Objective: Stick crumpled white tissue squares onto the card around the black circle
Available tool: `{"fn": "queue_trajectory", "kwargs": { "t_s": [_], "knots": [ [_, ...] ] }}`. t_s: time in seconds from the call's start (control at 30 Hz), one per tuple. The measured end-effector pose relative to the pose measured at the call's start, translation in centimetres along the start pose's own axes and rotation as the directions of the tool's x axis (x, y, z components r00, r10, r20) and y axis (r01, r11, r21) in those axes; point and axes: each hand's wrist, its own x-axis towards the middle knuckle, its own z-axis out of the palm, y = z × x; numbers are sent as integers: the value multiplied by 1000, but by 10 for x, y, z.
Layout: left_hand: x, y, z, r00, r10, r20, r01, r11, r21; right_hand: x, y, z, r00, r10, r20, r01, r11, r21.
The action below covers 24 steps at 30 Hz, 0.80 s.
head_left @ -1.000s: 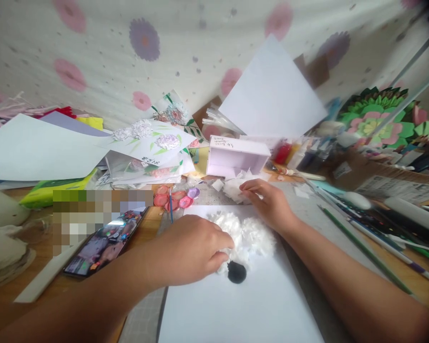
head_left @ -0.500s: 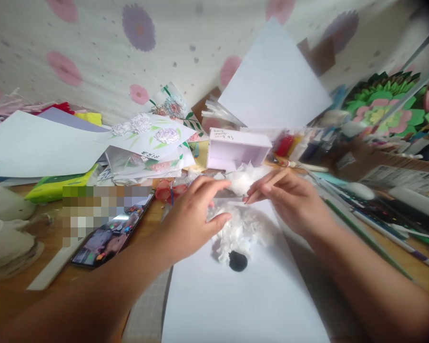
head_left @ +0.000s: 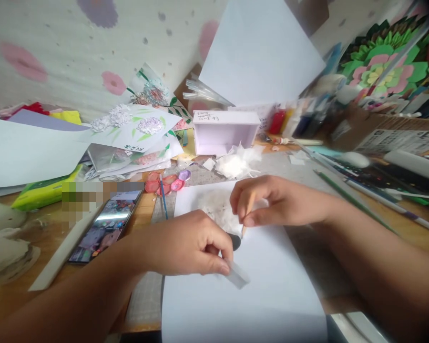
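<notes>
A white sheet of paper (head_left: pixel 271 295) lies before me with a fluffy, crumpled white tissue shape (head_left: pixel 216 206) on it, partly behind my hands. Beside that shape's lower edge is a dark, rounded patch (head_left: pixel 236 241), half covered by my left hand. My left hand (head_left: pixel 189 245) pinches a short translucent strip (head_left: pixel 239 277) that sticks out over the paper to the right. In my right hand (head_left: pixel 271 200) is a thin wooden pencil (head_left: pixel 250 204), tip down, close to the dark patch. Whether the tip touches the paper I cannot tell.
Behind the paper stand a pale lilac box (head_left: pixel 225 133) and loose white tissue (head_left: pixel 238 162). Red and purple wax-like discs (head_left: pixel 164 185) and a blue brush (head_left: pixel 164 197) lie left, near a phone (head_left: pixel 109 224). Pens and a cardboard box (head_left: pixel 386 136) crowd the right.
My left hand, open over the white tissue shape before, has come down and now holds the translucent strip. My right hand has lowered the pencil toward the dark patch. The camera view has shifted.
</notes>
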Motion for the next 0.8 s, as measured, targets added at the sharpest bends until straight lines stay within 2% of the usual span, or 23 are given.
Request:
{"fn": "queue_trajectory", "kwargs": {
  "t_s": [0.1, 0.27, 0.47, 0.57, 0.63, 0.73, 0.8],
  "knots": [
    [1, -3, 0, 1000, -3, 5, 3, 998, 59, 3, 3, 5, 999, 22, 31, -19, 995, -103],
    [2, -5, 0, 998, -25, -56, 30, 996, 89, 6, 8, 9, 1000, -27, -16, 24, 984, -177],
    [6, -8, 4, 986, -19, -164, 49, 983, 179, 10, 11, 13, 996, -79, -42, 71, 982, -173],
    [10, -13, 8, 965, -13, -262, 87, 958, 272, 10, 13, 12, 997, -54, -60, 42, 983, -180],
    [12, -17, 10, 946, -32, -324, 139, 940, 312, 8, 12, 10, 993, -19, -117, -2, 984, -178],
    [16, -20, 12, 925, -86, -371, 202, 937, 285, 6, 7, 7, 983, 7, -186, -30, 992, -123],
    [17, -20, 12, 919, -119, -376, 223, 944, 244, 5, 4, 5, 985, -10, -172, -7, 995, -99]
  ]
}}
